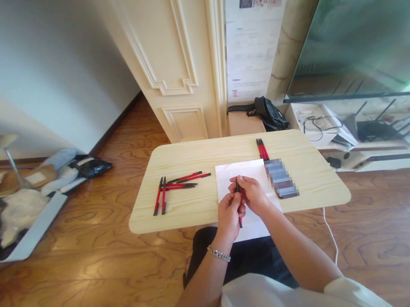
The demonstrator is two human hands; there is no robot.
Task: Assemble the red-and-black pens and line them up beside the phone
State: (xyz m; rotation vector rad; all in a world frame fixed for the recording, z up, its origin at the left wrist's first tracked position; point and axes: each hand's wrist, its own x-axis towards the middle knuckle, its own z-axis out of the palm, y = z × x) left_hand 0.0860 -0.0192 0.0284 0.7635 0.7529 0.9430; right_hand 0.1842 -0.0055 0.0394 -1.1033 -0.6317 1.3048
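Gripping a pen (241, 221) with curled fingers (242, 210), both hands (230, 212) (253, 195) sit over paper (250, 230) overhanging the table's (184, 218) near edge.

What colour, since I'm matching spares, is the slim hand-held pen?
Red and black; the slim hand-held pen shows best in the head view.

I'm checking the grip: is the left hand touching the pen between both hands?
Touching: the head view shows the left hand gripping the pen, its lower end showing beneath.

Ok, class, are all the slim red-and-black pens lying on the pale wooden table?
No, one slim red-and-black pen is held in the person's left hand and right hand, over the white paper sheet.
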